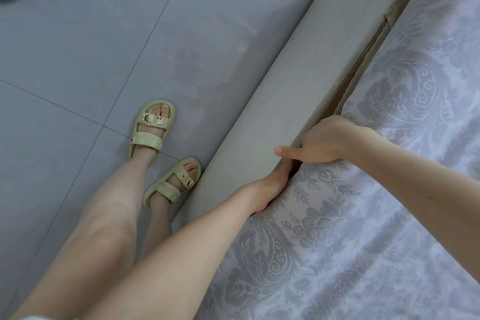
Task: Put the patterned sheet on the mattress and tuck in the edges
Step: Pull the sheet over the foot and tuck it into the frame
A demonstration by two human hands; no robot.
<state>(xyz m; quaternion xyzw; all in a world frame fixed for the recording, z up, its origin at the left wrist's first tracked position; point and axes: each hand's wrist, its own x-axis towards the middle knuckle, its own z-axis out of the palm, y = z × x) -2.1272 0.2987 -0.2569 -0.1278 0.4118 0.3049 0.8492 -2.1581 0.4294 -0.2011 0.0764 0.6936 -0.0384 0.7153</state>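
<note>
The tucking step is in hand. The patterned sheet (pixel 376 202) is already spread over the mattress, just beside the grey bed rail (pixel 259 101), and its edge is being pushed into the gap along that rail. The left hand (pixel 267 189) is slid in flat, fingers straight as far as shown, gripping nothing. The right hand (pixel 327 138) is set just beyond it, thumb laid on the rail. Its fingers are sunk in the gap, so its grip cannot be told. Next, by judgement, both hands must be worked further along the rail, where the gap is seen open. The mattress is hidden under the sheet, and the other edges are cut off.
</note>
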